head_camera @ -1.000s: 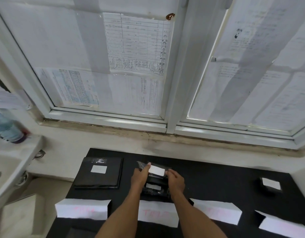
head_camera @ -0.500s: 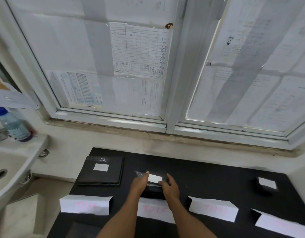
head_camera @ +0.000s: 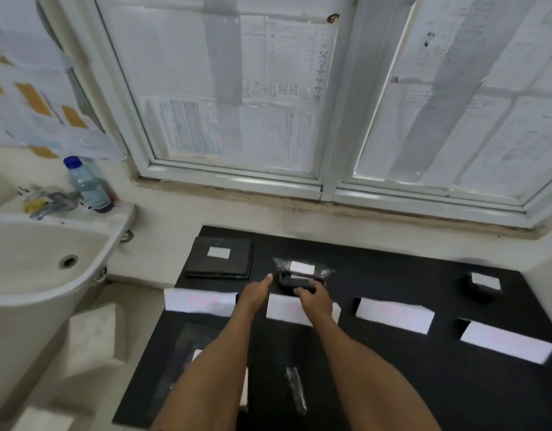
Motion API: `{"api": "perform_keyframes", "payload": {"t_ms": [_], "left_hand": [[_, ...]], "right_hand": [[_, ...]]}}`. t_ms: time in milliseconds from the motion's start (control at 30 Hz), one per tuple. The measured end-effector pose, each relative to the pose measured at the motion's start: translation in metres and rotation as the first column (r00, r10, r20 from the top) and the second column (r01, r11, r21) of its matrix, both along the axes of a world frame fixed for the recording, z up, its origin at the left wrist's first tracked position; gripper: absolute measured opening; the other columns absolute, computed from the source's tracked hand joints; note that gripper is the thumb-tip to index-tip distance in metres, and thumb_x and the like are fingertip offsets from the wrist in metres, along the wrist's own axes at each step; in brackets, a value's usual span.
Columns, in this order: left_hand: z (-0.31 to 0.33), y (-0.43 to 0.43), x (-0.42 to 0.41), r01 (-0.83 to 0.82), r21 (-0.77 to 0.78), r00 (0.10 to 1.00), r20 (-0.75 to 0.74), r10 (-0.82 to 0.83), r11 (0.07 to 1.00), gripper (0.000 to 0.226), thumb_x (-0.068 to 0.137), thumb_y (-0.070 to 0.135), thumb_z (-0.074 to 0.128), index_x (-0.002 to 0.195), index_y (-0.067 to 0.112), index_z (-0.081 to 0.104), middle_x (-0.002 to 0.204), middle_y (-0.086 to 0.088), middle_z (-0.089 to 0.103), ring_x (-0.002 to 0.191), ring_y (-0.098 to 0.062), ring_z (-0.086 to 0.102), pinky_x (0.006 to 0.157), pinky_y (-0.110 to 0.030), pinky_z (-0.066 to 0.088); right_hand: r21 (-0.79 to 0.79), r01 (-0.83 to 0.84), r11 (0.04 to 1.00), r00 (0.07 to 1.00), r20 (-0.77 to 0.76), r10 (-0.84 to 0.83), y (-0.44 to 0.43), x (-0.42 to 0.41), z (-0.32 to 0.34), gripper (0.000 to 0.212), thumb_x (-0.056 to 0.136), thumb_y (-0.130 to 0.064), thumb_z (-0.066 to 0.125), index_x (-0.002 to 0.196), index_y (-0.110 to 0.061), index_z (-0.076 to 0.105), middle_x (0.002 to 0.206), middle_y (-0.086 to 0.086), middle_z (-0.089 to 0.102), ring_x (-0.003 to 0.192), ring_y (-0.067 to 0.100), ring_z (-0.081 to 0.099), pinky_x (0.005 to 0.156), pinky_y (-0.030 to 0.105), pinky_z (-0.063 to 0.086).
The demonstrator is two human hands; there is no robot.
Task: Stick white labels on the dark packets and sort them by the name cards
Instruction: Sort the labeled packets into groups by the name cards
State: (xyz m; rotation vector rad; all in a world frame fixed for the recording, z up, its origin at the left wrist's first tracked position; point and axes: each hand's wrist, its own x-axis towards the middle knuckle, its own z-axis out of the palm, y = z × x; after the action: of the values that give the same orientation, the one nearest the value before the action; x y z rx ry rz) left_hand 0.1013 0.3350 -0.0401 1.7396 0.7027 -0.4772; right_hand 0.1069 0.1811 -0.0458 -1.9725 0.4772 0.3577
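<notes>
Dark plastic-wrapped packet (head_camera: 282,265), white label (head_camera: 302,268) stuck on, has been lowered onto the small pile behind the second white folded name card (head_camera: 284,311) on the black desk (head_camera: 393,275), so I judge it sorted. The left hand (head_camera: 255,294) has let go, fingers straight. The right hand (head_camera: 315,301) only touches the pile's front edge with loosely bent fingertips.

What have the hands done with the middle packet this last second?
Both hands lowered the clear-wrapped, white-labelled dark packet onto the black packet behind the second white name card. The left hand let go and drew back; the right hand still touches that black packet. The flat dark packet at left stayed.
</notes>
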Motion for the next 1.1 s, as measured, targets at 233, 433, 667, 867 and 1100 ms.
{"api": "perform_keyframes", "payload": {"t_ms": [233, 433, 667, 867, 1100], "left_hand": [[-0.022, 0.013, -0.107, 0.004, -0.091, 0.998, -0.061, -0.01, 0.996, 0.071, 0.094, 0.052, 0.047, 0.143, 0.001, 0.04, 0.151, -0.016, 0.038, 0.137, -0.032, 0.04, 0.113, -0.039, 0.034], [-0.047, 0.016, -0.17, 0.011, -0.154, 0.994, -0.107, -0.028, 0.988, 0.065, 0.095, 0.048, 0.049, 0.141, 0.003, 0.044, 0.149, -0.011, 0.042, 0.137, -0.028, 0.041, 0.114, -0.036, 0.032], [-0.055, 0.017, -0.204, -0.001, -0.14, 0.986, -0.166, -0.023, 0.99, 0.062, 0.091, 0.05, 0.054, 0.137, 0.008, 0.049, 0.141, -0.007, 0.05, 0.113, -0.023, 0.055, 0.084, -0.026, 0.041], [-0.036, 0.012, -0.2, 0.022, -0.147, 0.999, -0.02, -0.025, 0.989, 0.054, 0.091, 0.01, 0.058, 0.142, 0.014, 0.041, 0.139, -0.01, 0.048, 0.113, -0.022, 0.05, 0.088, -0.033, 0.041], [0.012, 0.0, -0.178, -0.017, -0.245, 0.974, 0.214, 0.071, 0.969, 0.042, 0.086, -0.003, 0.062, 0.125, 0.013, 0.059, 0.125, -0.021, 0.058, 0.101, -0.031, 0.06, 0.059, -0.031, 0.055]], "right_hand": [[-0.143, -0.19, 0.971, 0.978, -0.119, 0.173, 0.005, -0.121, -0.033, 0.051, 0.084, -0.018, 0.062, 0.134, -0.013, 0.05, 0.132, 0.012, 0.057, 0.121, 0.028, 0.054, 0.103, 0.034, 0.043], [-0.383, -0.375, 0.845, 0.916, -0.296, 0.272, 0.0, -0.196, -0.078, 0.058, 0.081, -0.019, 0.065, 0.134, -0.013, 0.043, 0.13, 0.018, 0.05, 0.122, 0.033, 0.049, 0.1, 0.033, 0.044], [-0.274, -0.084, 0.958, 0.994, -0.088, 0.062, 0.009, -0.224, -0.082, 0.032, 0.081, 0.0, 0.055, 0.112, -0.005, 0.063, 0.108, 0.016, 0.065, 0.104, 0.031, 0.061, 0.082, 0.028, 0.044], [0.254, -0.026, 0.967, 0.985, -0.158, 0.068, 0.012, -0.212, -0.041, 0.037, 0.083, 0.006, 0.057, 0.118, -0.006, 0.064, 0.094, 0.006, 0.067, 0.087, 0.02, 0.064, 0.074, 0.027, 0.051], [0.497, 0.059, 0.866, 0.97, -0.234, 0.068, 0.002, -0.184, 0.013, 0.035, 0.085, -0.003, 0.043, 0.112, 0.0, 0.065, 0.087, 0.014, 0.066, 0.074, 0.022, 0.061, 0.072, 0.032, 0.049]]}}
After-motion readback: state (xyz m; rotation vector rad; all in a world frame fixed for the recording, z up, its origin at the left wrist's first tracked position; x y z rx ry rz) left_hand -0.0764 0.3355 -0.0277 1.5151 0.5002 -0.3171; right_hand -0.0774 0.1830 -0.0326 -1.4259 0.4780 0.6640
